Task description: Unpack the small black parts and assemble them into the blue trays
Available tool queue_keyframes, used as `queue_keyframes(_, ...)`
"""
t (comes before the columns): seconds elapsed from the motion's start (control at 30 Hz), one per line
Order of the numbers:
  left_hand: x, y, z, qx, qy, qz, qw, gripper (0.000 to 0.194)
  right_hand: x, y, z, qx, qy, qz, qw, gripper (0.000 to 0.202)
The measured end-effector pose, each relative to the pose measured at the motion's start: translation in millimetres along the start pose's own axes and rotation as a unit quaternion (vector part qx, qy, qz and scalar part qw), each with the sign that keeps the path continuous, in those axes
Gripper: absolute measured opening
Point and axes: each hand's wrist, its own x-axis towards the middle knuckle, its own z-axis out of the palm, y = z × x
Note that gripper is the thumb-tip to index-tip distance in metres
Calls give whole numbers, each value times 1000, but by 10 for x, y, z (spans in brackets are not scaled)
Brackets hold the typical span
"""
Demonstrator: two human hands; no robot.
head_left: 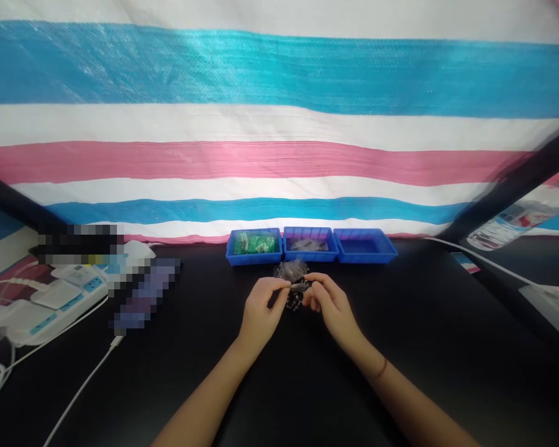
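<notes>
"Forearms (209, 397) nearest the camera. Grip?"
"Both mine closed: left hand (261, 309) pinches a small grey piece (299, 287), right hand (338, 311) holds its other end."
"Where's it?"
"Between my hands, near small black parts (295, 303), clear plastic (292, 270) and three blue trays (368, 257)."

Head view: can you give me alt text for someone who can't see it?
The left hand and right hand hold a small greyish piece between them above a black table, near a translucent heap and small dark parts. Beyond, three blue bins stand in a row before a striped sheet, the leftmost holding green items.
</notes>
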Motion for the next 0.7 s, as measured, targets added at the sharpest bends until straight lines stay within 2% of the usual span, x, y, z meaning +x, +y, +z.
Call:
queue_keyframes(0.07,9,10,-12,13,2,67,998,12,5,-27,1,31,-18,32,999,28)
queue_keyframes(0.13,4,10,-10,21,2,103,994,15,10,-50,-6,53,-23,50,997,26)
queue_keyframes(0.23,-18,1,-1,31,-13,94,995,17,10,-59,-23,64,-18,43,997,19)
queue_keyframes(0.37,-40,4,6,-7,-64,20,998,22,3,-37,-38,58,6,18,998,22)
queue_keyframes(0.47,-60,17,31,-47,-97,-51,993,17,-1,-15,-33,52,12,6,999,31)
queue_keyframes(0.53,-83,18,65,-73,-90,-112,987,17,-4,-6,-24,48,10,4,999,35)
queue_keyframes(0.63,-115,2,121,-126,-66,-189,972,32,0,2,-15,42,1,13,999,36)
queue_keyframes(0.7,-120,-14,139,-141,-58,-216,965,40,8,2,-17,38,-12,19,999,32)
